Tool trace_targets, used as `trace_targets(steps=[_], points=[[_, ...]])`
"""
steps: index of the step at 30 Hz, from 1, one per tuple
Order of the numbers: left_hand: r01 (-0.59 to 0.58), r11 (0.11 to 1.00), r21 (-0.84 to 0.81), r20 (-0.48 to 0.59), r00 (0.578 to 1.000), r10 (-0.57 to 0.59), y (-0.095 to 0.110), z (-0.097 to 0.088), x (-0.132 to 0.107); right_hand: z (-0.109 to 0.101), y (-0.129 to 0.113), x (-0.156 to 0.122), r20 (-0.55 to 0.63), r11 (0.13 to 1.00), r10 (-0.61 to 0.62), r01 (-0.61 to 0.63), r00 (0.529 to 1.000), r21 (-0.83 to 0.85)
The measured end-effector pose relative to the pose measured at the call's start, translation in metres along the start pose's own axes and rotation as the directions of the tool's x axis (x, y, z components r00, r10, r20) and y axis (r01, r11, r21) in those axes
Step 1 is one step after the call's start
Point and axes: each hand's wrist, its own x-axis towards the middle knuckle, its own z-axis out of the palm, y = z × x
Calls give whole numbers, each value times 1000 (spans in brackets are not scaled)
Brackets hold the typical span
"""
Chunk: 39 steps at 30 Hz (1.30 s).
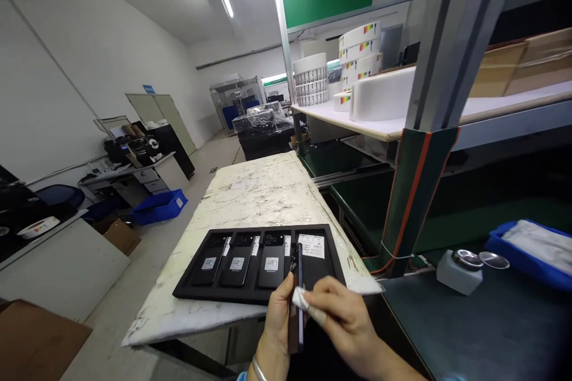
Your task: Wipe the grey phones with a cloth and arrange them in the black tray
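Note:
My left hand (279,312) is closed around a smartphone (300,268), held upright with its narrow edge toward me. Pinched in my right hand (342,315) is a small white cloth (300,297), pressed against the phone's edge. Beyond my hands, a black foam tray (187,286) lies on the padded table. Three dark phones, the nearest one (271,262) among them, rest in its left compartments, backs up with labels on them. A white paper label (311,246) lies in the rightmost compartment, partly behind the held phone.
The table has a torn cream cover (254,190). At right, a pump bottle (460,271) with its metal lid flipped stands near a blue bin (531,256) holding white cloth. Label rolls (360,59) sit on the shelf (384,128) beyond a metal post (415,190).

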Motion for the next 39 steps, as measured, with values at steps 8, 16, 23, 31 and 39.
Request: trace_targets(steps=[8, 16, 23, 31, 39], points=[[-106, 994, -15, -153, 983, 102, 12, 12, 1, 14, -10, -23, 56, 917, -310, 314, 949, -246], [-151, 989, 9, -222, 964, 149, 4, 35, -12, -1, -5, -9, 119, 777, -409, 414, 905, -474], [-158, 987, 12, -257, 954, 156, 1, 48, -11, 4, 3, -18, 199, 762, -453, 494, 869, -418], [-114, 992, 45, -230, 966, 121, -5, 50, -1, -9, 7, -14, 108, 762, -426, 421, 898, -492], [-97, 985, 141, -167, 979, 121, -9, 46, 12, -11, 12, -15, 102, 786, -383, 382, 918, -486]])
